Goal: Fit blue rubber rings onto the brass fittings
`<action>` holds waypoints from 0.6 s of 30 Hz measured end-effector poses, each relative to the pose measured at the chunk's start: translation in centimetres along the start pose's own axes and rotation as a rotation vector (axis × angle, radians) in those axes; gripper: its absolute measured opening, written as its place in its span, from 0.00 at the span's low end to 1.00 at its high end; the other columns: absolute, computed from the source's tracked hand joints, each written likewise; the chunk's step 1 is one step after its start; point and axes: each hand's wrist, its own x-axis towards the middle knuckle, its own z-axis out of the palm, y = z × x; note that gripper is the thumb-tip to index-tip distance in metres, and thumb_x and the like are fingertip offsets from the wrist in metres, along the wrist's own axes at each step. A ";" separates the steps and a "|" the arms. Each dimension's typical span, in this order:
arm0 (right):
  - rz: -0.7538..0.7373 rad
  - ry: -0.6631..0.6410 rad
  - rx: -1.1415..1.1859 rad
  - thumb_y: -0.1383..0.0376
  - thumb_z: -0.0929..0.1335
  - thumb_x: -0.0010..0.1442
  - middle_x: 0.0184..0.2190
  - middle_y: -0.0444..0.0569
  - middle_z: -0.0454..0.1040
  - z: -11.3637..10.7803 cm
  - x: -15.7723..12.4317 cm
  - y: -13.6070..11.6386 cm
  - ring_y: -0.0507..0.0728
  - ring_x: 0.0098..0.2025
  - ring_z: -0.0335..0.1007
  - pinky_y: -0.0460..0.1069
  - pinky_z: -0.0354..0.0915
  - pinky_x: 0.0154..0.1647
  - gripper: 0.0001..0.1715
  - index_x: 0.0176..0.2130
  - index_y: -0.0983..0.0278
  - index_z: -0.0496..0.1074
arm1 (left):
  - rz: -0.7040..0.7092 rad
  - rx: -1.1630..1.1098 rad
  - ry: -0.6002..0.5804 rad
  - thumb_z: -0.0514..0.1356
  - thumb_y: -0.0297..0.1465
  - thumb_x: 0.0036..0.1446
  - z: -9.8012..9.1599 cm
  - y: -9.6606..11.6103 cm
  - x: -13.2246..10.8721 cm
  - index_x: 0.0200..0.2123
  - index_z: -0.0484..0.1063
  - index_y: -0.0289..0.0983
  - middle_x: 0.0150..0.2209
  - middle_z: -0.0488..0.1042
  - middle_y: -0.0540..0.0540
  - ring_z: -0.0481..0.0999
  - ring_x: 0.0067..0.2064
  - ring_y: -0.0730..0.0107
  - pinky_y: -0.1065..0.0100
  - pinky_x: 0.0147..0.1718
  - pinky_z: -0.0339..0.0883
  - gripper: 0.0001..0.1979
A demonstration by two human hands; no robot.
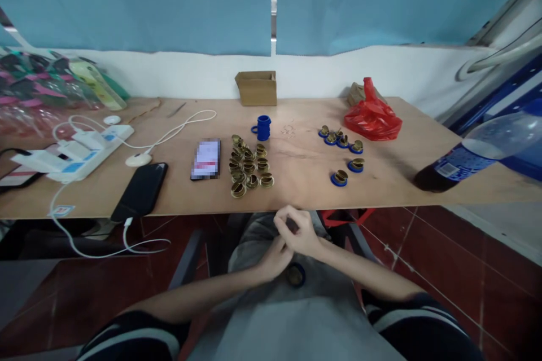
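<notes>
Over my lap, at the table's front edge, my right hand point(300, 231) is closed, thumb and fingertips curled together in a pinch. Just below and against it, my left hand point(275, 258) is closed too, its fingers partly hidden behind the right hand. Whatever sits between them is too small or covered to make out. On my lap beneath the hands lies a round brass-coloured piece with a blue ring point(295, 274). Rows of brass-coloured round pieces point(249, 166) stand on the table ahead. Several similar pieces on blue rings point(339, 177) are to the right.
A stack of blue rings point(263, 128) stands behind the brass pieces, beside thin small rings point(288, 131). Phones point(140, 192) and a power strip point(91, 152) with cables lie left. A cardboard box point(257, 89), red plastic bag point(372, 118) and tilted cola bottle point(459, 163) are also there.
</notes>
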 end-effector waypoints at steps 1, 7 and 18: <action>-0.028 -0.027 -0.006 0.64 0.64 0.67 0.20 0.40 0.65 0.0 0.0 0.2 0.50 0.22 0.62 0.45 0.61 0.25 0.14 0.29 0.61 0.66 | 0.024 0.057 -0.042 0.61 0.32 0.59 0.0 -0.8 0.2 0.42 0.78 0.41 0.42 0.81 0.48 0.79 0.50 0.57 0.62 0.52 0.74 0.09; -0.121 -0.111 -0.037 0.68 0.63 0.67 0.19 0.39 0.63 -1.2 0.5 0.1 0.49 0.21 0.61 0.45 0.61 0.26 0.13 0.29 0.61 0.65 | 0.189 0.384 -0.343 0.61 0.30 0.56 -0.5 -1.8 -0.2 0.37 0.78 0.40 0.37 0.81 0.49 0.80 0.46 0.57 0.60 0.51 0.74 0.07; -0.127 -0.149 -0.128 0.68 0.64 0.69 0.22 0.40 0.67 -4.1 1.6 -0.5 0.49 0.23 0.63 0.45 0.62 0.27 0.11 0.32 0.62 0.68 | 0.442 1.071 -0.896 0.61 0.41 0.64 -2.9 1.6 -2.8 0.46 0.73 0.36 0.46 0.77 0.39 0.79 0.45 0.55 0.62 0.41 0.74 0.15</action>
